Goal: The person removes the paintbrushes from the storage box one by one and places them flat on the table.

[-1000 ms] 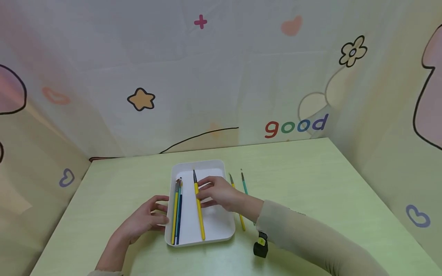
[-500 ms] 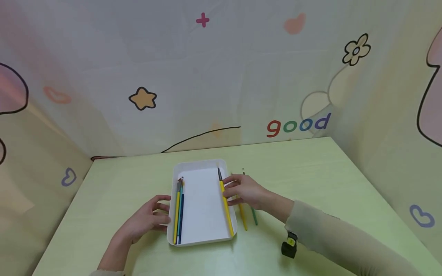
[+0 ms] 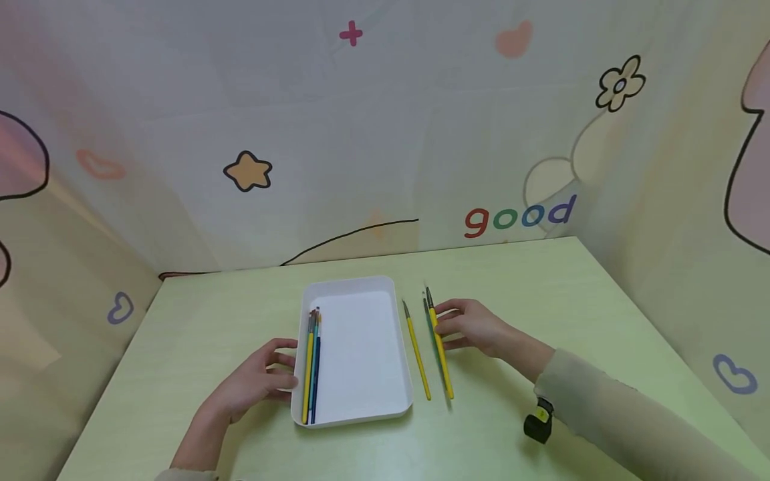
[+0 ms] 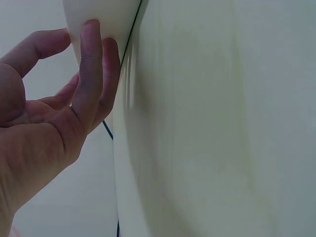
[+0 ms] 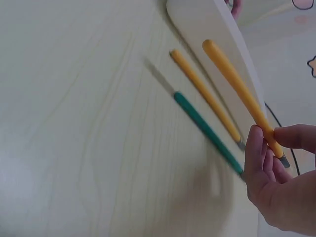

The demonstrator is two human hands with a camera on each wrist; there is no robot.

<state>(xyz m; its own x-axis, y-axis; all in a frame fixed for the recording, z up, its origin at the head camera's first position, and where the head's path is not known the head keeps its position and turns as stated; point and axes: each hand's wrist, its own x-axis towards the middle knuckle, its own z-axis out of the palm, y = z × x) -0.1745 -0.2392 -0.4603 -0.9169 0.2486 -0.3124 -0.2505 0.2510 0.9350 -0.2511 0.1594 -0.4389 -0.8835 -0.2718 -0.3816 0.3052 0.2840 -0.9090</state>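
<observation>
Right of the white tray (image 3: 363, 364), the right hand (image 3: 472, 327) pinches a thick yellow brush (image 3: 442, 353) over the green brush (image 5: 205, 126) — likely a setting-down step, calling next for lowering and release — while the left hand (image 3: 255, 379) touches the tray's left wall, fingers apart.

Head view: flat, slightly dim, diffuse light; soft shadow by the left hand (image 3: 255, 374); in focus. Left wrist: dim, greyish, low contrast, table (image 4: 197, 118) grain smeared. Right wrist: hazy, pale glare lower left, soft shadows.
</observation>
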